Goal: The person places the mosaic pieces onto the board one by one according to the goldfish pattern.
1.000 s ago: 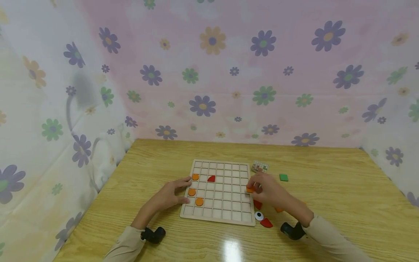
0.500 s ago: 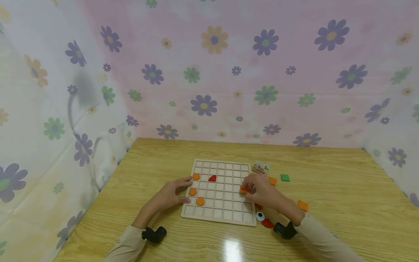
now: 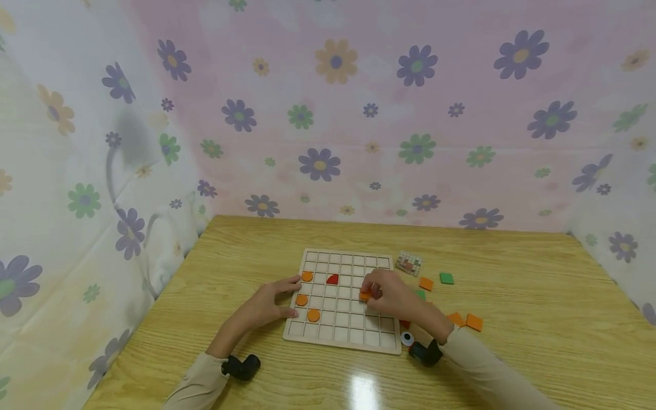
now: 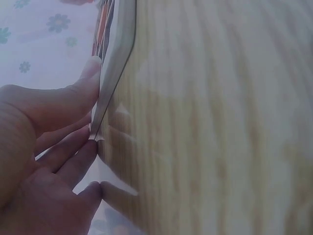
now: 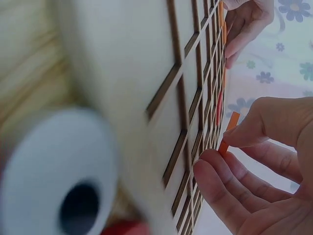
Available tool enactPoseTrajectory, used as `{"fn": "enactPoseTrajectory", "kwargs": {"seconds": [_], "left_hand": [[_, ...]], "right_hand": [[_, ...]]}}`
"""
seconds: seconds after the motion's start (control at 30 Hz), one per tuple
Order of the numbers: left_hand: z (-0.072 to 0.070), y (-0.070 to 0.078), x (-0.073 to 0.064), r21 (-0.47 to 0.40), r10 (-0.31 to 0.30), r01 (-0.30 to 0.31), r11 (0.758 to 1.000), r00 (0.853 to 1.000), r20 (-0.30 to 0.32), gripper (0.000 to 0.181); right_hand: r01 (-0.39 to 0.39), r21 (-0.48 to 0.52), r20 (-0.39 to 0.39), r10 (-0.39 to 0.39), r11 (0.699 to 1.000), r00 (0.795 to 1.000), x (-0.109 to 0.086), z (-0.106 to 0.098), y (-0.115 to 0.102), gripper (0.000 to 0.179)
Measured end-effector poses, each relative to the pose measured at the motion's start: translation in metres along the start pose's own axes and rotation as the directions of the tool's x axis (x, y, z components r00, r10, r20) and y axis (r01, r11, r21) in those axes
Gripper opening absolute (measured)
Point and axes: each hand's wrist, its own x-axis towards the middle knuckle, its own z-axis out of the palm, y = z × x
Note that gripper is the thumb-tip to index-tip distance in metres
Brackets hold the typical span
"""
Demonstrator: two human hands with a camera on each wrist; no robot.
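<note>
A light wooden grid board [image 3: 342, 320] lies on the table. My left hand [image 3: 260, 306] rests along its left edge, thumb and fingertips spread apart and touching the frame; the left wrist view shows the thumb [image 4: 73, 100] against the board's side. Over the right half of the grid, my right hand [image 3: 392, 293] pinches an orange tile [image 5: 230, 133] between thumb and fingers, held edge-on close above the cells. Three orange round pieces, one of them a disc [image 3: 314, 315] nearest me, sit in cells at the left. A red quarter-circle [image 3: 332, 279] occupies another cell.
Right of the board lie a small patterned card [image 3: 410, 263], a green square [image 3: 447, 278] and several orange squares, one [image 3: 474, 322] farthest right. A white eye disc [image 3: 407, 339] sits by the board's near right corner, partly beside red pieces. Flowered cloth walls [image 3: 359, 188] surround the table.
My right hand has carried the orange tile leftward from the board's right edge over the grid, uncovering orange and green pieces behind it. My left hand stays at the left edge.
</note>
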Motion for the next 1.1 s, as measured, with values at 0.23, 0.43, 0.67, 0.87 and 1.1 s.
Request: {"fn": "enactPoseTrajectory", "kwargs": {"seconds": [0.23,0.43,0.67,0.87,1.1], "left_hand": [[-0.001,0.0,0.0,-0.005,0.008,-0.008,1.0,1.0,0.006,0.064],[0.0,-0.001,0.0,-0.008,0.012,-0.012,1.0,1.0,0.008,0.063],[-0.001,0.0,-0.001,-0.006,0.014,-0.014,1.0,1.0,0.009,0.064],[-0.001,-0.001,-0.001,-0.007,0.017,-0.017,1.0,1.0,0.001,0.063],[-0.001,-0.001,-0.001,-0.014,0.023,-0.023,1.0,1.0,0.0,0.063]], "right_hand": [[0.007,0.035,0.041,-0.008,0.999,0.999,0.017,0.01,-0.008,0.017],[-0.006,0.052,0.067,0.002,0.999,0.998,0.027,0.02,-0.015,0.017],[-0.011,0.045,0.078,0.007,0.999,0.997,0.037,0.025,-0.024,0.016],[-0.022,0.031,0.085,0.02,0.999,0.996,0.045,0.03,-0.028,0.016],[-0.028,-0.006,0.098,0.029,1.0,0.995,0.052,0.034,-0.031,0.015]]}}
